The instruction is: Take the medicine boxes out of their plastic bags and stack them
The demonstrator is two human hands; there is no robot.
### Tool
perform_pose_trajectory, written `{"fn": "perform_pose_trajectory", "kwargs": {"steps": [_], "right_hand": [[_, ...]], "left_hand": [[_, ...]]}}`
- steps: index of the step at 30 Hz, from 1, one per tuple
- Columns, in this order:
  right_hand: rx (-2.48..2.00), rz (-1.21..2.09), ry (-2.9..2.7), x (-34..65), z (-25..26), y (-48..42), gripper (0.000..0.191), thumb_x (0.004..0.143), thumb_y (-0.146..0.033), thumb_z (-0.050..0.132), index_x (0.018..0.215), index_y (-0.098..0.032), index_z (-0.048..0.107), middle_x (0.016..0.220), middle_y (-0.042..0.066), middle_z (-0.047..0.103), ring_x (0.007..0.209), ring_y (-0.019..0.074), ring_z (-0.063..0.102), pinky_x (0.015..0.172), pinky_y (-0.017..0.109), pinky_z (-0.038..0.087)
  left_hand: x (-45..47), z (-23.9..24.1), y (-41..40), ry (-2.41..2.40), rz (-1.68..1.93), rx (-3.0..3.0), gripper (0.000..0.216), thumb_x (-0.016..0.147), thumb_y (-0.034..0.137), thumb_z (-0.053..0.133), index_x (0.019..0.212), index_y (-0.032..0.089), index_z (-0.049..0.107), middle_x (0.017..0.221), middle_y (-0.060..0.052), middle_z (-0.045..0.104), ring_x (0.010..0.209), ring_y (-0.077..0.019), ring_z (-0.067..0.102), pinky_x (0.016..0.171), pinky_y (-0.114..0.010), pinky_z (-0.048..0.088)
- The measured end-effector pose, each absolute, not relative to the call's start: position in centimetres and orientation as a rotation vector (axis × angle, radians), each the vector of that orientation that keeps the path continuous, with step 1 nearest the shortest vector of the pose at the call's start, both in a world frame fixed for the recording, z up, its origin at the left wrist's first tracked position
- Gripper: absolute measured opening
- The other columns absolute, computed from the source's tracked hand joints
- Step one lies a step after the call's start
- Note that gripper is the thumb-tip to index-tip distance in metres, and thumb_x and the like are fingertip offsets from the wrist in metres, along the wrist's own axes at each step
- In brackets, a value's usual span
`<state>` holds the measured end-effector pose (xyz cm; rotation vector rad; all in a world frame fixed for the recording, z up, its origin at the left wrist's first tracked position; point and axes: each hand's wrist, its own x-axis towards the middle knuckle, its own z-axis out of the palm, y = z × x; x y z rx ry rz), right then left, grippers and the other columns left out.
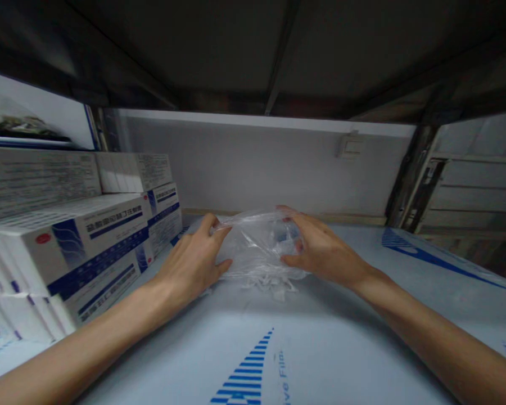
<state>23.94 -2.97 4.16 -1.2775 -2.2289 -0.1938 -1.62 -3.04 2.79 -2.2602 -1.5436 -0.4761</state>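
Note:
A crumpled clear plastic bag (255, 247) lies on the shelf's white sheet with blue print (278, 337), deep inside the shelf. My left hand (194, 264) grips the bag's left side with fingers curled round the film. My right hand (316, 250) pinches the bag's right side, thumb below and fingers above. I cannot make out whether anything is inside the bag.
Stacks of white medicine boxes with blue stripes (84, 247) fill the left side of the shelf, close to my left arm. A grey back wall (257, 169) closes the shelf, and a dark shelf board (253, 50) hangs low overhead. A metal upright (409, 174) stands at the right.

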Motion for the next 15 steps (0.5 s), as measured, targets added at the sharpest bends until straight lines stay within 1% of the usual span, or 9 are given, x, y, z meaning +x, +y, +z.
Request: {"fn": "perform_pose_trajectory", "kwargs": {"steps": [4,7,9,12,14,15], "right_hand": [[-1.487,-0.122,-2.274,25.7,7.4,-4.1,0.077,0.069,-0.024,0.076,0.141,-0.014,0.052,0.136,0.014,0.06,0.123,0.0314,0.057,0.106,0.044,0.044],[-1.631,-0.035,-2.281,27.9,9.8,-4.8,0.074,0.066,-0.029,0.079,0.136,-0.015,0.058,0.132,0.012,0.063,0.122,0.0321,0.057,0.107,0.044,0.043],[-1.644,0.06,-2.309,29.6,11.1,-5.1,0.071,0.066,-0.033,0.079,0.133,-0.017,0.061,0.129,0.011,0.065,0.117,0.0311,0.06,0.103,0.042,0.046],[-1.566,0.183,-2.309,32.2,12.5,-5.6,0.065,0.068,-0.039,0.078,0.128,-0.019,0.065,0.122,0.008,0.069,0.107,0.0272,0.066,0.095,0.036,0.051],[-1.563,0.22,-2.293,33.7,13.1,-6.0,0.064,0.068,-0.042,0.078,0.127,-0.021,0.066,0.121,0.007,0.07,0.102,0.0256,0.067,0.089,0.033,0.053],[-1.586,0.235,-2.301,34.2,13.2,-6.3,0.064,0.067,-0.042,0.078,0.126,-0.021,0.067,0.119,0.006,0.07,0.099,0.0254,0.068,0.086,0.032,0.054]], "left_hand": [[-0.2,4.4,-3.2,-1.496,-0.518,-2.393,0.062,0.083,0.035,0.068,0.141,0.026,0.048,0.132,-0.013,0.049,0.086,-0.0278,0.07,0.08,-0.042,0.057],[1.5,6.3,-3.2,-1.412,-0.573,-2.52,0.064,0.08,0.038,0.07,0.139,0.025,0.051,0.126,-0.012,0.052,0.091,-0.0279,0.069,0.085,-0.04,0.055],[2.9,7.7,-3.2,-1.351,-0.578,-2.61,0.061,0.078,0.039,0.072,0.135,0.025,0.056,0.122,-0.011,0.054,0.095,-0.028,0.068,0.088,-0.038,0.053],[5.1,9.6,-3.1,-1.285,-0.573,-2.661,0.051,0.079,0.04,0.069,0.128,0.026,0.062,0.116,-0.01,0.057,0.093,-0.0275,0.069,0.088,-0.039,0.053],[6.2,10.5,-3.2,-1.267,-0.552,-2.663,0.048,0.081,0.039,0.067,0.126,0.025,0.064,0.117,-0.011,0.059,0.093,-0.0282,0.069,0.088,-0.04,0.053],[6.7,10.8,-3.3,-1.267,-0.519,-2.677,0.05,0.08,0.039,0.068,0.127,0.024,0.064,0.121,-0.012,0.06,0.098,-0.0296,0.068,0.09,-0.041,0.052]]}}
